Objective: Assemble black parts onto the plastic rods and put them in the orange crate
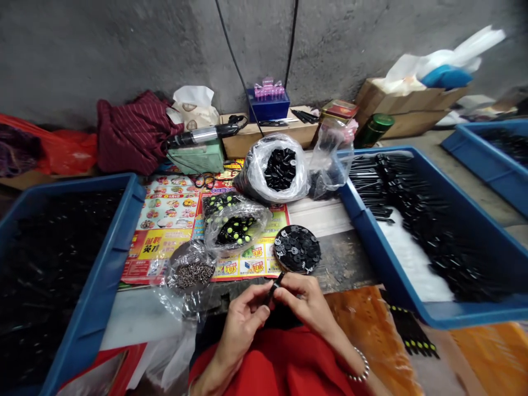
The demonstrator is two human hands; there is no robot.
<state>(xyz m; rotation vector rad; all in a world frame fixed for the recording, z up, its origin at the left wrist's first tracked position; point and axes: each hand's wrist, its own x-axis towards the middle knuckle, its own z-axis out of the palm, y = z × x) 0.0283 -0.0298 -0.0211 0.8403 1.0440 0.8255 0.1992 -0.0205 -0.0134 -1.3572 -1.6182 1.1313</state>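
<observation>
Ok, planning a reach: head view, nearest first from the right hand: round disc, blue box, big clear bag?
1. Round disc of black parts, just ahead of the right hand.
2. Big clear bag, mid-table.
3. Blue box, by the wall.

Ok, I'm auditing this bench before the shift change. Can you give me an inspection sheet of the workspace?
surface: printed flyer on a worktop, between two blue trays.
job's things: small black piece; round board of black parts; bag of screws; bag of green-dotted parts.
hands: left hand and right hand both pinch the piece.
clutter: tissue box, maroon cloth, red bag.
cables: two black cables run down the wall.
surroundings: concrete wall, cardboard boxes, a third blue tray on the floor.
</observation>
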